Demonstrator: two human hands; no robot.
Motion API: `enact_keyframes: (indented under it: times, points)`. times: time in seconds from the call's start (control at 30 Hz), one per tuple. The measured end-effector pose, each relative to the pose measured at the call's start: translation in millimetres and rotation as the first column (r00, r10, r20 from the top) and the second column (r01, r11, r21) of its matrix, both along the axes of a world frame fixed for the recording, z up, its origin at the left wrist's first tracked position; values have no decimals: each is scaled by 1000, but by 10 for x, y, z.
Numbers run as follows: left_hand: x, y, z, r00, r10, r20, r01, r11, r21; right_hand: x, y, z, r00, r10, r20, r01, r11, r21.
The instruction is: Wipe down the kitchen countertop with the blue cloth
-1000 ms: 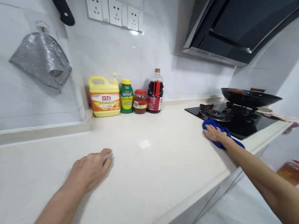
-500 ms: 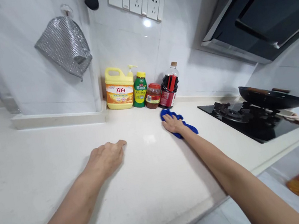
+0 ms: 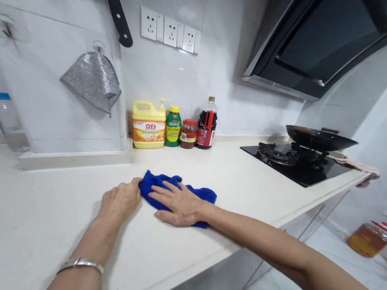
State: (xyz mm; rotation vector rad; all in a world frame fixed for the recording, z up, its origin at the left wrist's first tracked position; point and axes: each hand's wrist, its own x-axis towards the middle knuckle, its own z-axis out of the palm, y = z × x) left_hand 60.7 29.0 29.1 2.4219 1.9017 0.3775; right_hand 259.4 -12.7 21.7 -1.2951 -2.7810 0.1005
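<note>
- The right hand [image 3: 179,205] lies palm down with fingers spread on a blue cloth [image 3: 158,179], pressing it flat rather than gripping it.
- The cloth is rumpled on the pale counter [image 3: 244,183], in front of the row of containers and well apart from the stove [image 3: 307,173]; its far right corner sticks out beyond the right wrist.
- The left hand [image 3: 123,200] is curled, knuckles up, at the cloth's left edge, its fingertips meeting the fabric; whether they pinch it I cannot tell.
- A silver bracelet [image 3: 79,262] circles the left wrist.
- Against the wall stand, left to right, a yellow jug [image 3: 149,127] with an orange label, a green bottle [image 3: 173,127] with a yellow cap, a red-lidded jar [image 3: 188,134] and a dark sauce bottle [image 3: 207,125], all upright and close together.
- At the right, a black wok [image 3: 320,138] sits on the stove, with a pink cloth [image 3: 363,171] draped over the counter's edge nearby.
- At the left, a silvery cloth [image 3: 95,79] hangs from a wall hook, and a clear bottle [image 3: 10,123] with a blue cap stands beyond the wall's corner.
- A container of amber liquid [image 3: 368,239] is low down at the right, below the counter.
</note>
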Motion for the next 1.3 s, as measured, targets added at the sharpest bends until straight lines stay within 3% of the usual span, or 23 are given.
enact_keyframes:
  times: [0.13, 0.27, 0.37, 0.47, 0.57, 0.67, 0.77, 0.87, 0.97, 1.13, 1.2, 1.3]
  points:
    - [-66, -58, 27, 1000, 9, -5, -9, 1000, 0, 51, -517, 51, 992, 119, -27, -120, 992, -25]
    - [-111, -80, 22, 999, 21, -40, -21, 1000, 5, 271, -878, 141, 980, 184, -77, -194, 971, -138]
    - [-137, -69, 8, 998, 31, -52, -32, 999, -12, 506, -979, 184, 977, 182, -110, -201, 959, -199]
    - [-152, -50, -5, 998, 31, -54, -33, 999, -31, 813, -930, 159, 989, 93, -112, -114, 973, -200]
    - [-153, -36, -14, 998, 20, -61, -22, 999, -44, 1222, -745, 51, 993, -66, -99, 51, 988, -144]
    - [-144, -37, -8, 997, 13, -70, -17, 999, -51, 1688, -455, -97, 961, -261, -90, 256, 965, -59]
    - [-120, -49, 14, 997, 6, -83, -11, 998, -57, 2069, -119, -205, 886, -459, -59, 460, 888, -1]
    - [-84, -55, 32, 994, 4, -108, -12, 998, -67, 2244, 221, -236, 743, -669, 8, 669, 743, 21]
    - [-45, -43, 25, 990, 8, -139, -19, 997, -76, 2236, 572, -220, 613, -788, 55, 788, 615, 29]
    - [6, -23, 4, 984, 14, -180, -29, 996, -80, 2041, 1148, -170, 501, -862, 74, 864, 503, 0]
    - [23, -25, 11, 982, 17, -190, -36, 995, -94, 1913, 1330, -142, 481, -873, 79, 876, 481, -13]
    - [47, -34, 18, 981, 16, -191, -39, 993, -112, 1653, 1531, -96, 503, -861, 79, 864, 503, -21]
